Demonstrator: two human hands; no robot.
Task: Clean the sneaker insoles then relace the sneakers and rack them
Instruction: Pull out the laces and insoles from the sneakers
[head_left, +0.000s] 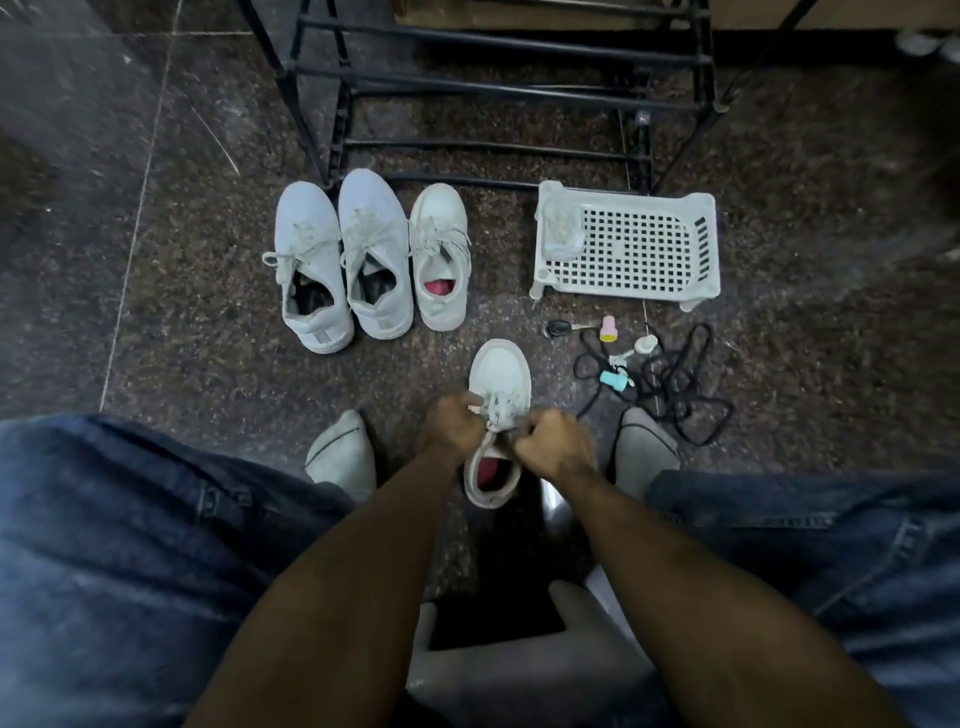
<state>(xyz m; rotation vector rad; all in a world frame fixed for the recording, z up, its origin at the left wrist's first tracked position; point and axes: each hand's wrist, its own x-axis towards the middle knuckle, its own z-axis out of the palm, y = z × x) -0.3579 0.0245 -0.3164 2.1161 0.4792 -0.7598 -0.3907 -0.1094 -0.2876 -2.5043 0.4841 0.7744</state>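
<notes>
While on the floor, sneaker (498, 374) | left hand (451, 427), right hand (556, 441) pinching laces (500, 410)

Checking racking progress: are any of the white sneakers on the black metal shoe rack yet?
No: the black metal shoe rack holds none, and all four white sneakers stand on the floor.

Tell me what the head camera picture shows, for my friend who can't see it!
A seated person's left hand and right hand grip the laces of a white sneaker on a dark floor. Three more white sneakers stand ahead, before a black shoe rack, beside a white basket.
</notes>
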